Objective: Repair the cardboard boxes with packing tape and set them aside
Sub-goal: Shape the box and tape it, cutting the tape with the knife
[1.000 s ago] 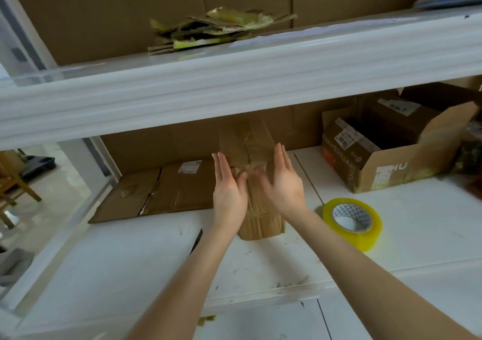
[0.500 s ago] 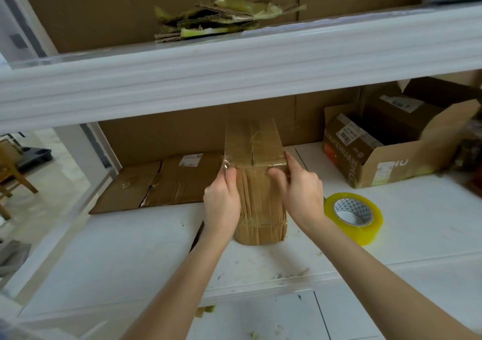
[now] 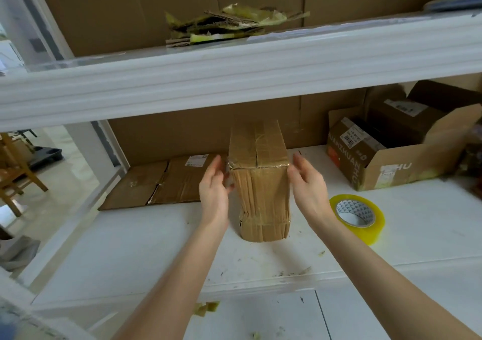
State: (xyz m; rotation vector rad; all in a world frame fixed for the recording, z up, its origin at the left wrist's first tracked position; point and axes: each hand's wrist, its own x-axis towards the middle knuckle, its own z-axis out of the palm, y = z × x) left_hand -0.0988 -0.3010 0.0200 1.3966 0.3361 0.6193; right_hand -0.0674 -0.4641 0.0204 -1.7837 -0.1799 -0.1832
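Observation:
A tall, narrow cardboard box (image 3: pixel 260 183), wrapped in clear tape and creased along its front, stands upright on the white shelf (image 3: pixel 156 248). My left hand (image 3: pixel 215 191) is at the box's left side with relaxed fingers, at or just off its edge. My right hand (image 3: pixel 307 185) hovers open just right of the box, apart from it. A roll of yellow packing tape (image 3: pixel 357 217) lies flat on the shelf to the right of my right wrist.
Flattened cardboard (image 3: pixel 167 185) lies at the back left of the shelf. An open carton (image 3: pixel 407 146) holding smaller boxes sits at the back right. The upper shelf (image 3: pixel 234 78) overhangs, carrying cardboard and tape scraps (image 3: pixel 229 26). Wooden chair (image 3: pixel 15 170) at far left.
Both hands pinched the box's top front edge half a second ago; they have now let go and spread apart to the box's sides. The box stands upright in the same place.

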